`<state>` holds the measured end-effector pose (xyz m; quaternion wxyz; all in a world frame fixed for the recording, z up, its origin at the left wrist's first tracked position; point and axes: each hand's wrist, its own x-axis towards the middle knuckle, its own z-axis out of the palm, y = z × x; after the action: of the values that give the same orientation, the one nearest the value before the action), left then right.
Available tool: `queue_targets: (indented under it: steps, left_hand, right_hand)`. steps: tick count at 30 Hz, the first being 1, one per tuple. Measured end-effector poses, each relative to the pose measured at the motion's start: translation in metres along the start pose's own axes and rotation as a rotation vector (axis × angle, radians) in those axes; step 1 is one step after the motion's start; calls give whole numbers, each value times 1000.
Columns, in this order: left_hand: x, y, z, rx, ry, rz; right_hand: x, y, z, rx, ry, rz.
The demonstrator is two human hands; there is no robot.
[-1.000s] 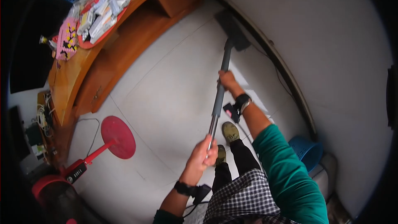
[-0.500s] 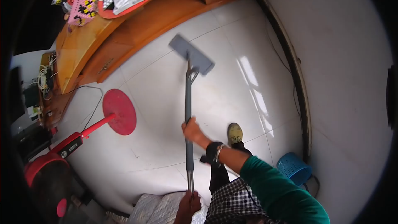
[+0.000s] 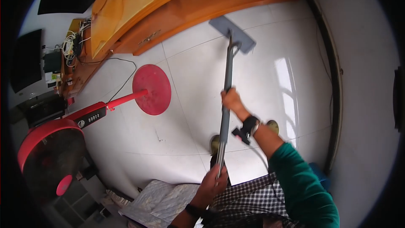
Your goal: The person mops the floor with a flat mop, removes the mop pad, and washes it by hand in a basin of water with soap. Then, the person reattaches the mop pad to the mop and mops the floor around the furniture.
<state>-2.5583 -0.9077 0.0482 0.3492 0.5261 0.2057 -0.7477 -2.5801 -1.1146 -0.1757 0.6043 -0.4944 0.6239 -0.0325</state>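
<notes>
A flat mop (image 3: 226,122) slants up the middle of the view, its grey rectangular head (image 3: 242,38) lying on the pale tiled floor close to the wooden cabinet. My right hand (image 3: 232,100), below a green sleeve and a black wrist strap, is wrapped round the grey part of the handle. Lower down, my left hand (image 3: 214,180) grips the bare metal end of the same handle. Both hands are closed on it.
A red standing fan (image 3: 152,89) is at the left, with a dark cable on the floor behind its base. The wooden cabinet (image 3: 168,17) curves across the top. Along the right runs a wall with a dark skirting strip (image 3: 335,84). A bed corner (image 3: 160,194) shows below.
The view has shifted, so fan, cabinet and mop appear further right and higher. The mop head is nearer the cabinet's base. Both hands keep hold of the handle, and a second shoe now shows.
</notes>
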Motion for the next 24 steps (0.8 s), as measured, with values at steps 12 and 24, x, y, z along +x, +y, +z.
queue_targets:
  steps: [12, 24]
  left_hand:
    - [-4, -12, -202, -488, -317, 58]
    - [-98, -157, -147, -493, -581, -574]
  right_hand:
    - [-26, -59, 196, -186, -223, 113]
    - [-208, 62, 151, -362, -352, 142]
